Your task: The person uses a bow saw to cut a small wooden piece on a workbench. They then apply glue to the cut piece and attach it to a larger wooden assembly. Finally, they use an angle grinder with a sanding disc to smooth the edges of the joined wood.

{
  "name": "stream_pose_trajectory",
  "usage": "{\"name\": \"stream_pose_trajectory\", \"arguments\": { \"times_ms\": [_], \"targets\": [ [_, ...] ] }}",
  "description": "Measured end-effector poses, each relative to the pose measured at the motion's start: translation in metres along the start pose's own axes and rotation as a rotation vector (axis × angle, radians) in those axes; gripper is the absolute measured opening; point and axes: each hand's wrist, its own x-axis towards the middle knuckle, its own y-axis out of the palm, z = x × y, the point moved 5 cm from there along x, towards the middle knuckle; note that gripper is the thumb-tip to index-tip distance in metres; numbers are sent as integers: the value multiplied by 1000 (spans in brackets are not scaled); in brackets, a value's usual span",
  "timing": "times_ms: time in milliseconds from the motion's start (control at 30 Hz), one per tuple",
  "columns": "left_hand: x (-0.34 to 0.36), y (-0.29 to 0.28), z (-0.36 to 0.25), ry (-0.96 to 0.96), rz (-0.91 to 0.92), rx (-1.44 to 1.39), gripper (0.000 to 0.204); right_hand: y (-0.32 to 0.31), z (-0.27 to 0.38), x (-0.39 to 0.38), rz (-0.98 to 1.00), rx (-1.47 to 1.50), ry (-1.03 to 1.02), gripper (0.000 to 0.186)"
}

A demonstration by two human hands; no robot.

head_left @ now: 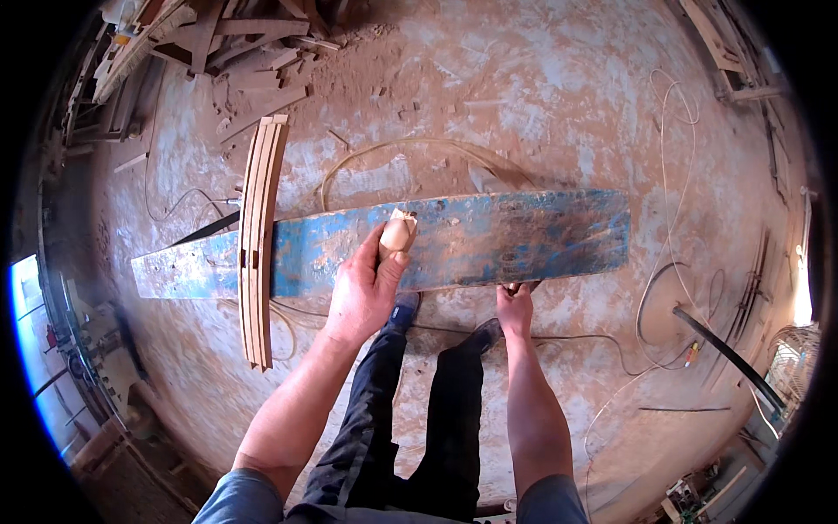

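In the head view, my left hand (365,288) is closed around a short, rounded piece of pale wood (398,232), held over a long plank (515,236) with worn blue paint. My right hand (515,310) is at the plank's near edge, with its fingers curled; what they hold is mostly hidden by the plank's edge. A set of long, narrow wooden strips (260,201) lies crosswise over the left part of the plank.
Wood offcuts (209,39) are piled at the upper left. Cables and hoses (410,140) run over the dusty floor (559,105). A fan (790,358) stands at the right, and more timber (724,44) leans at the upper right.
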Motion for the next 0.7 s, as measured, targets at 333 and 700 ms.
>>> {"name": "stream_pose_trajectory", "arguments": {
  "times_ms": [333, 700],
  "targets": [
    [-31, -22, 3, -40, 96, -31, 45, -34, 12, -30, -74, 62, -126, 29],
    [-160, -77, -33, -63, 52, 36, 43, -144, 272, -218, 367, 567, -393, 20]
  ]
}}
